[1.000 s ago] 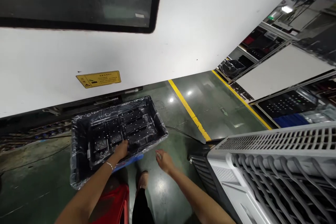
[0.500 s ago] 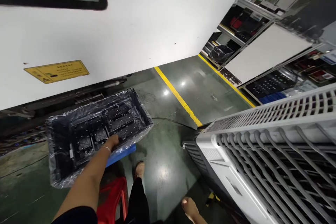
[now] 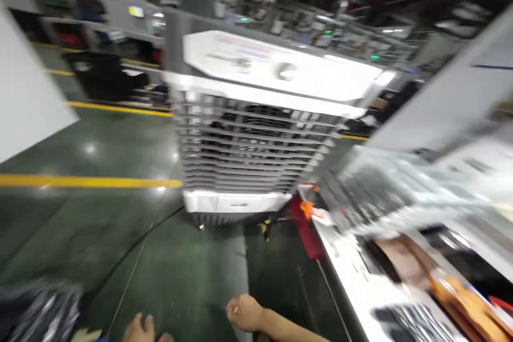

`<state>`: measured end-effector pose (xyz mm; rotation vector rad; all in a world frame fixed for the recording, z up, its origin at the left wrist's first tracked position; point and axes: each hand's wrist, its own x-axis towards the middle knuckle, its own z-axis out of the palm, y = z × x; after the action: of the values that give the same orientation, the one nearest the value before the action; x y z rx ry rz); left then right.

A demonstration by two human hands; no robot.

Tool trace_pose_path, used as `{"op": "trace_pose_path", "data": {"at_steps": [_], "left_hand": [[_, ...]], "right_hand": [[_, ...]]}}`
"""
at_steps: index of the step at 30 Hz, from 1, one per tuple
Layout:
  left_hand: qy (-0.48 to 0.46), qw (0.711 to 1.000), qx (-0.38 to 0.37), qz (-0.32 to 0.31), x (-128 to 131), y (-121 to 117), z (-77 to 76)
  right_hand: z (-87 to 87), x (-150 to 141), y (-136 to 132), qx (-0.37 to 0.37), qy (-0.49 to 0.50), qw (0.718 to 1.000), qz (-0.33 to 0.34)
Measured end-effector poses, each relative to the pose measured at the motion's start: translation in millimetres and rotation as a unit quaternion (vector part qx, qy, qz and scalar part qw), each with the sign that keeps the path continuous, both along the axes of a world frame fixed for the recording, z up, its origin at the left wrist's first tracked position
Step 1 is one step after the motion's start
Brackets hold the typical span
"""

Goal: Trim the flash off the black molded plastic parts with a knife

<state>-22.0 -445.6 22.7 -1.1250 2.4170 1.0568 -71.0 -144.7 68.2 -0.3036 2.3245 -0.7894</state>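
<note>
My left hand (image 3: 138,329) is at the bottom edge, partly cut off, with its fingers apart and nothing seen in them. To its left is the plastic-lined black bin (image 3: 44,312), mostly out of view and smeared by motion. My right hand (image 3: 245,312) hangs over the green floor with its fingers curled closed. Nothing shows in that hand, and it touches nothing. The bin's contents cannot be made out now.
A large white air cooler with a slatted grille (image 3: 256,152) stands ahead. A white worktable (image 3: 348,283) with blurred parts and clear plastic wrapping (image 3: 377,187) runs along the right. A cable (image 3: 136,246) crosses the floor near a yellow line (image 3: 92,180).
My view has swung right and up, from the bin to the air cooler and worktable. My left hand has come out of the bin, its fingers now apart. My right hand stays curled.
</note>
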Motion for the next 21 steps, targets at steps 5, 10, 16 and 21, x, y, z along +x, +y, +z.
{"op": "trace_pose_path", "data": {"at_steps": [5,10,16,21], "left_hand": [[0.04,0.936,0.073,-0.341,-45.6,254.5,-12.6],[0.125,0.845,0.118,-0.506,-88.2,430.5,36.8],[0.331,0.717,0.15,-0.595,-168.3,573.0,122.7],[0.464,0.635,0.17,-0.594,-223.7,683.6,173.4]], "right_hand": [[48.6,0.8,158.2,-0.007,0.099,0.992,-0.076],[119.5,-37.3,312.2,0.003,0.283,0.94,-0.189],[208.3,-97.3,466.4,0.054,0.501,0.793,-0.344],[245.5,-139.7,531.3,0.186,0.599,0.74,-0.243]]}}
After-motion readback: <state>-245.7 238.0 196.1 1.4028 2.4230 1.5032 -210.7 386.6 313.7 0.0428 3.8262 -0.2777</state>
